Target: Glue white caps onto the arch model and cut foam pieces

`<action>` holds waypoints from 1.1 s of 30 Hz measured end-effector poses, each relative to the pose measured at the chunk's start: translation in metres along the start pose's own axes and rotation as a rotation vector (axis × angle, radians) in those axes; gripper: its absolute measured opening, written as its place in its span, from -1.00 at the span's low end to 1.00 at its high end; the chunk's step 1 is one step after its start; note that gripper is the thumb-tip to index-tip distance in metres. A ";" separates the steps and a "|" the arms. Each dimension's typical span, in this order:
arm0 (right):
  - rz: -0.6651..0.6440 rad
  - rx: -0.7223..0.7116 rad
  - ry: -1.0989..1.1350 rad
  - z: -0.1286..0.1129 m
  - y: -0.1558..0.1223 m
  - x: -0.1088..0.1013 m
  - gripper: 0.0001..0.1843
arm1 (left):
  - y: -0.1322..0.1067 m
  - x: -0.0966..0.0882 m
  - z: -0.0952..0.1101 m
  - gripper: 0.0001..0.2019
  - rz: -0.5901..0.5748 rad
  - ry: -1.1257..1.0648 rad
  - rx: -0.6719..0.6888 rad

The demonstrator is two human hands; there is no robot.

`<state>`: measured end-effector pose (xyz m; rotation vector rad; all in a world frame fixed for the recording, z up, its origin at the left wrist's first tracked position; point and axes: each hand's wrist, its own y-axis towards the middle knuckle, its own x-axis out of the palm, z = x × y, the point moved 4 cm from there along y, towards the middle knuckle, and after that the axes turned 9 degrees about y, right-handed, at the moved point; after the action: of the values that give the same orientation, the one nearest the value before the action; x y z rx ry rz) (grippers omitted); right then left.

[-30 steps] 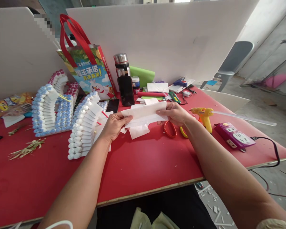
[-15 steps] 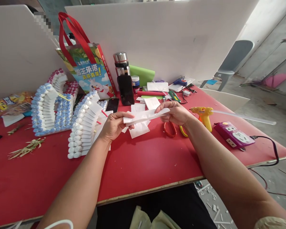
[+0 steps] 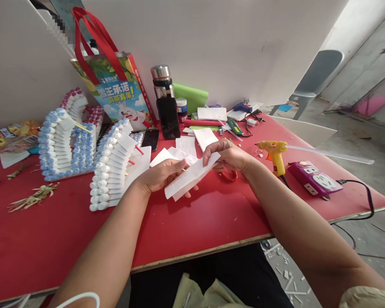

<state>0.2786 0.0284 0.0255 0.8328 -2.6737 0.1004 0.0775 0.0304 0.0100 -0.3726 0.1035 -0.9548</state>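
A red table (image 3: 195, 231) lay below, the left hand (image 3: 166, 173) curved loosely, fingers under folded white paper (image 3: 192, 176), its grip impossible to tell, the right hand (image 3: 227, 154) pinched the far end, the paper slanted above the table more steeply than before.

The right hand (image 3: 227, 155) grips a folded white paper strip (image 3: 192, 176) above the glossy red surface (image 3: 199, 226); the left hand (image 3: 162, 174) reaches beneath it.
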 end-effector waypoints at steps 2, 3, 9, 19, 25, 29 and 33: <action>-0.004 0.005 -0.007 0.002 0.001 0.002 -0.81 | 0.002 0.008 -0.003 -0.50 -0.051 0.036 -0.019; 0.002 0.007 -0.008 0.002 0.001 0.001 -0.82 | 0.003 0.010 -0.004 -0.55 -0.066 0.046 -0.028; 0.164 -0.054 -0.102 -0.004 0.000 -0.012 -0.88 | 0.008 0.005 -0.005 -0.68 0.059 0.080 0.017; 0.386 -0.111 -0.349 -0.002 0.005 -0.023 -0.57 | 0.016 0.001 -0.004 -0.66 0.231 0.150 0.113; 0.661 -0.139 -0.627 -0.022 -0.008 -0.039 -0.76 | 0.016 0.001 -0.003 -0.68 0.188 0.151 0.152; 0.816 0.213 -1.354 -0.043 -0.029 -0.039 -0.73 | 0.015 -0.008 -0.004 -0.67 0.326 0.054 0.163; 0.582 0.678 -1.611 -0.031 -0.033 -0.034 -0.71 | 0.015 -0.017 -0.005 -0.68 0.428 -0.022 0.187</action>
<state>0.3324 0.0244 0.0417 0.0888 -4.4772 0.8079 0.0780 0.0504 -0.0007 -0.1767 0.0691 -0.5318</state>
